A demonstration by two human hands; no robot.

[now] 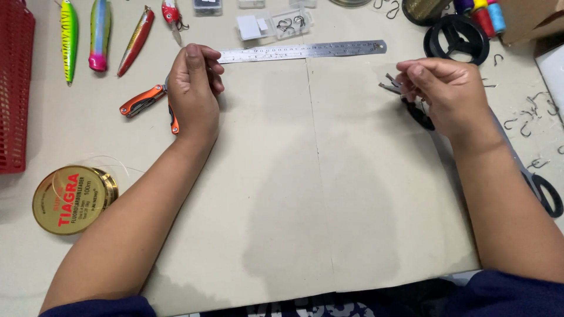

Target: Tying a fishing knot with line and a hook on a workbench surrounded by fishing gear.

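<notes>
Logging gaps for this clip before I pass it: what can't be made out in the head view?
- Left hand: what its fingertips pinch is too thin to see.
- Right hand: it covers most of the dark pliers.
- Scissors: blades hidden under the right forearm.
- Red basket: cut off by the left edge.
- Small clear box: its hooks are too small to count.

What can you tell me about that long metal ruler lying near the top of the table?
The ruler is a slim, flat strip of shiny silver metal, seemingly steel, with fine markings along its length. It lies flat on the beige table, running left to right, slightly tilted. Its right end is rounded with a small hole. The left hand covers or meets its left end; whether they touch is unclear.
</notes>
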